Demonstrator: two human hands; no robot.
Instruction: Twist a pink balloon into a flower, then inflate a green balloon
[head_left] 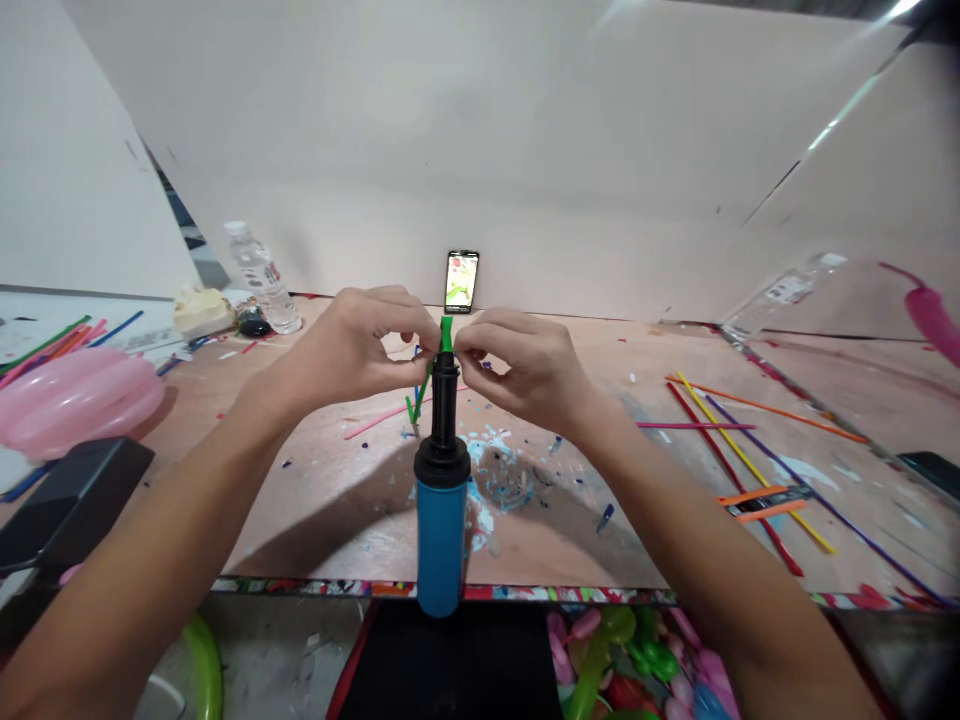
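Balloon (445, 335), green and uninflated, was pinched at the black nozzle of the pump (441, 500) by both hands, its loose tail hanging down behind the nozzle. The left hand (358, 345) gripped it from the left with thumb and forefinger; the right hand (521, 362) gripped it from the right, fingers curled. The pump, blue-bodied, was seen upright at the near edge of the tabletop (315, 500). A phone (462, 281) was propped against the back wall behind the hands. A bottle (261, 276) stood far left, a pink balloon (75, 395) lay at the left edge, and thin uninflated balloons (739, 440) were spread to the right.
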